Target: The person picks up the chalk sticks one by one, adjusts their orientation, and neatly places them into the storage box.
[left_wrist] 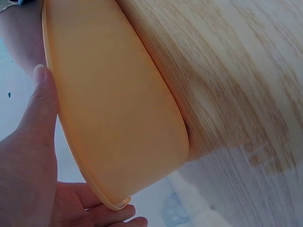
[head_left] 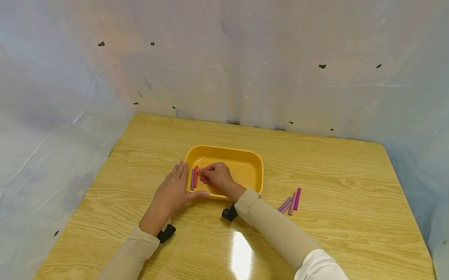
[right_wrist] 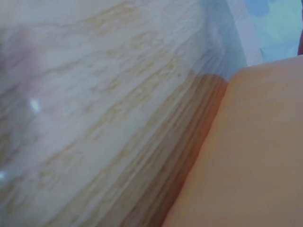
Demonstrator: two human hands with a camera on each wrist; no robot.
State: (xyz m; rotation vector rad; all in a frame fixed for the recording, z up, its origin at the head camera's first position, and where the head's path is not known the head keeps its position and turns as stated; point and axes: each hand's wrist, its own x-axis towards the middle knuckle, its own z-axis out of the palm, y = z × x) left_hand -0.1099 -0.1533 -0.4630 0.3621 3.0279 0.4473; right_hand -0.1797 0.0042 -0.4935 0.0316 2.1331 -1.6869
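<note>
A yellow tray [head_left: 243, 152] stands on the table. Along its left and front rims lies my left hand [head_left: 173, 188], fingers straight at the left side and thumb on the front edge. In the left wrist view that thumb [left_wrist: 41, 101] touches the rim of the tray [left_wrist: 118, 113]. My right hand [head_left: 218, 175] reaches inside, thumb and fingertips pinched together at a red chalk-like stick [head_left: 195, 179]. Just left of it, nearly parallel, is a purple stick [head_left: 192, 180]. The right wrist view shows only the tray's outer wall [right_wrist: 255, 156] and tabletop, not the fingers.
Several more sticks lie on the table right of the tray, among them a magenta stick [head_left: 297, 199] and a purple stick [head_left: 284, 204]. The wooden table [head_left: 344, 180] is bordered by hanging sheets [head_left: 254, 63] behind and at both sides.
</note>
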